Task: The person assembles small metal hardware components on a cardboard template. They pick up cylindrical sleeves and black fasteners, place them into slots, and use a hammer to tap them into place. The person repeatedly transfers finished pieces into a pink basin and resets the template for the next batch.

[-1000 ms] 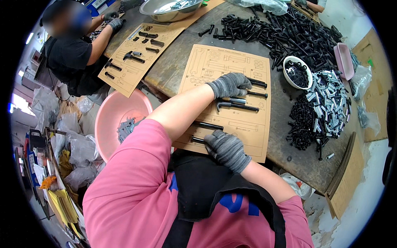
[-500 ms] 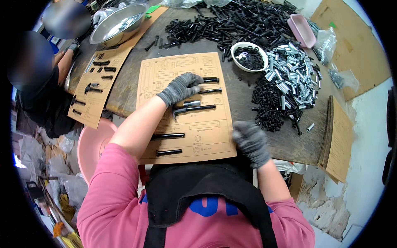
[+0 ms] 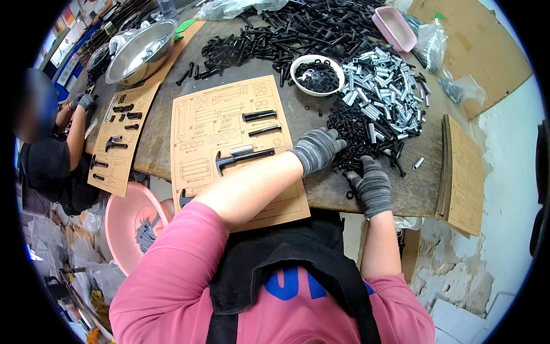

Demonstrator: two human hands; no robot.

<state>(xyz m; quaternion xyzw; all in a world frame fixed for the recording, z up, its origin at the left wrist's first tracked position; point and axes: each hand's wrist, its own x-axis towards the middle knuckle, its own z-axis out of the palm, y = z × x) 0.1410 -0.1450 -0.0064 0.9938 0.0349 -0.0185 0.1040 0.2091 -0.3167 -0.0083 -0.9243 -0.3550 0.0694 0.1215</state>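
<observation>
My left hand, in a grey knit glove, reaches across to the edge of a pile of small black bolts, its fingers stretched toward them. Nearer me, my right hand, gloved alike, has thumb and fingers apart at the near edge of that pile; a grip on any piece is not visible. A black ring lies beside its thumb. Under my left forearm is a printed brown card. On it lie black bolts, a silver sleeve and a black T-shaped bolt; my forearm covers the card's lower part.
Silver sleeves are heaped beside a white bowl of black rings. Behind spread black bolts and a pink tray. Stacked cards stand at right. A person works at left beside another laid-out card.
My left hand has moved right, from the card to the small black bolts. My right hand has shifted from the card's edge to that pile. The view has shifted slightly.
</observation>
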